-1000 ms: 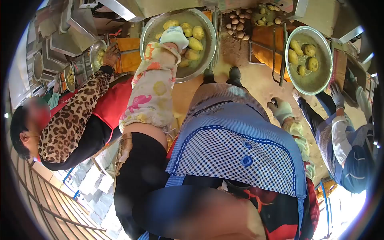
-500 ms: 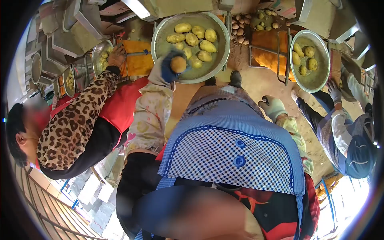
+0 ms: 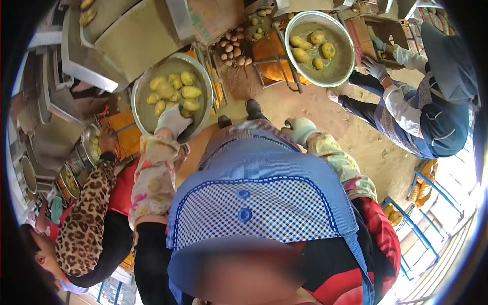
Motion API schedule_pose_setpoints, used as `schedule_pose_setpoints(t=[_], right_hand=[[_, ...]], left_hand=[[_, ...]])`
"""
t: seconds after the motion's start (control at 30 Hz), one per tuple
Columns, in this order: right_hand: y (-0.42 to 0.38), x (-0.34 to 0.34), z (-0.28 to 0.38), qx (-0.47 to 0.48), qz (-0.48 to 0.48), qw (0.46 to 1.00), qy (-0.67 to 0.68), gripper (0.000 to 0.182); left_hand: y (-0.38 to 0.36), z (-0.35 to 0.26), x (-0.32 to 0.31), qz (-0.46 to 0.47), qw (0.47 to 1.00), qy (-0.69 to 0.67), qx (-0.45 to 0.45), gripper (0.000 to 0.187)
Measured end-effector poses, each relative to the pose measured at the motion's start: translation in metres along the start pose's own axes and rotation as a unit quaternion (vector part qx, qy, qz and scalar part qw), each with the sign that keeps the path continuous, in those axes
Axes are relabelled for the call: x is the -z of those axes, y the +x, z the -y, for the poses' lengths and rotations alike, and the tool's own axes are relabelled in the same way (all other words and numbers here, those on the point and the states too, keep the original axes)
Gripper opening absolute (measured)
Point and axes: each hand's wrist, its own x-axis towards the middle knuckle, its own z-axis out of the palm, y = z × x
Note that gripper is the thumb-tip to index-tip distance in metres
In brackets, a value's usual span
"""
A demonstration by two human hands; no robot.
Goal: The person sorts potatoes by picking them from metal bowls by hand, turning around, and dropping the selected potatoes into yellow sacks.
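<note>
My left hand point(image 3: 174, 122), in a pale glove, is at the near rim of a round metal basin point(image 3: 205, 84). Its back faces me and its fingers point down into the basin, so whatever is under them is hidden. Several yellow potatoes point(image 3: 165, 90) lie in the basin, with the closest potato point(image 3: 191, 104) right beside the fingertips. On the other side of my blue apron point(image 3: 254, 203), my right hand point(image 3: 301, 130) hangs gloved near my hip. Its fingers are loosely bent and apart, with nothing visible in them.
To the right, a second basin point(image 3: 333, 76) with several potatoes rests by an orange-draped metal stand point(image 3: 274, 66). Potatoes point(image 3: 234, 49) lie on the floor between the stands. A co-worker point(image 3: 427, 112) bends at a cardboard box point(image 3: 358, 38); another person's leopard-print sleeve point(image 3: 89, 218) is at left.
The camera view has turned, so the basins appear shifted. My left hand, which held a brown potato up over the basin, is now lowered palm-down at its near rim. My right hand stays by my hip.
</note>
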Motion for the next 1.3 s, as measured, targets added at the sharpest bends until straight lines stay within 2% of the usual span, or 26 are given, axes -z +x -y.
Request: schedule_pose_setpoints(t=[0.03,0.07,0.1,0.13,0.17,0.2,0.27,0.33,0.37,0.4,0.43,0.5,0.6,0.7,0.8,0.87,0.9,0.97,1.0,1.03,1.13,1.17,1.2,1.27,1.3], right_hand=[[0.000,0.000,-0.003,-0.002,-0.006,1.000,0.000,0.046],[0.001,0.000,-0.008,-0.012,0.000,1.000,0.011,0.047],[-0.001,0.000,-0.013,-0.021,0.001,1.000,0.022,0.047],[-0.002,0.004,-0.019,-0.027,0.004,0.999,0.032,0.048],[-0.001,0.007,-0.024,-0.031,0.005,0.999,0.041,0.048],[0.001,0.007,-0.034,-0.006,-0.019,0.999,0.039,0.045],[0.012,0.002,-0.056,0.015,-0.075,0.995,0.056,0.042],[0.015,0.016,-0.059,0.055,-0.108,0.989,0.085,0.040],[0.016,0.025,-0.061,0.059,-0.115,0.988,0.084,0.040],[0.015,0.034,-0.061,0.077,-0.122,0.987,0.075,0.038],[0.015,0.043,-0.061,0.086,-0.136,0.985,0.066,0.037],[0.013,0.057,-0.053,0.096,-0.134,0.985,0.044,0.035],[0.013,0.074,-0.051,0.103,-0.141,0.985,0.019,0.033],[0.015,0.079,-0.050,0.104,-0.144,0.984,0.015,0.032],[0.012,0.083,-0.054,0.113,-0.138,0.984,0.011,0.031],[0.019,0.083,-0.068,0.128,-0.137,0.982,-0.029,0.031],[0.021,0.083,-0.069,0.138,-0.138,0.981,-0.005,0.032],[0.023,0.078,-0.084,0.106,-0.144,0.983,0.039,0.036],[0.014,0.095,-0.074,0.113,-0.117,0.987,-0.002,0.036],[0.013,0.097,-0.075,0.121,-0.152,0.981,-0.022,0.034],[0.013,0.113,-0.073,0.078,-0.190,0.979,0.002,0.034],[0.012,0.119,-0.070,0.063,-0.207,0.976,0.019,0.033],[0.013,0.124,-0.075,0.063,-0.247,0.966,0.046,0.033],[0.023,0.129,-0.084,0.027,-0.274,0.961,-0.023,0.033],[0.027,0.130,-0.088,0.012,-0.287,0.956,-0.057,0.033]], left_hand=[[-0.002,0.011,0.000,-0.002,0.999,-0.045,-0.010,0.057],[-0.011,0.015,0.006,-0.025,0.991,-0.133,-0.014,0.044],[-0.007,0.040,-0.001,0.027,0.923,-0.376,-0.076,0.036],[-0.019,0.036,0.005,0.069,0.864,-0.498,-0.004,0.034],[-0.036,0.030,0.020,0.103,0.784,-0.608,0.068,0.032],[-0.057,0.001,0.031,0.089,0.686,-0.722,-0.019,0.033],[-0.077,-0.015,0.031,0.050,0.597,-0.796,-0.088,0.037],[-0.074,-0.012,0.013,-0.034,0.559,-0.824,-0.086,0.042],[-0.067,-0.011,0.008,-0.045,0.543,-0.835,-0.079,0.044],[-0.053,-0.001,0.007,0.008,0.540,-0.840,-0.048,0.046],[-0.053,-0.019,0.018,0.062,0.478,-0.867,-0.125,0.054],[-0.059,-0.027,0.020,0.017,0.473,-0.876,-0.091,0.058],[-0.056,-0.014,0.009,0.050,0.456,-0.883,-0.101,0.055],[-0.054,0.000,-0.007,0.037,0.429,-0.894,-0.125,0.049],[-0.061,-0.031,0.004,-0.081,0.486,-0.870,0.014,0.046],[-0.072,-0.009,0.001,-0.036,0.554,-0.832,0.003,0.046],[-0.077,0.002,-0.001,-0.005,0.586,-0.810,-0.006,0.046],[-0.088,-0.013,0.008,-0.032,0.616,-0.787,0.011,0.043],[-0.093,-0.021,0.012,-0.044,0.630,-0.775,0.020,0.042],[-0.092,-0.024,0.011,-0.063,0.644,-0.762,0.034,0.042],[-0.079,0.006,-0.003,-0.079,0.792,-0.593,-0.122,0.044],[-0.080,0.005,-0.003,0.049,0.568,-0.820,-0.053,0.045],[-0.076,-0.002,-0.006,0.026,0.568,-0.822,-0.033,0.048],[-0.074,-0.023,-0.007,-0.024,0.564,-0.825,0.011,0.054],[-0.075,-0.036,-0.005,-0.028,0.574,-0.819,0.005,0.055]])
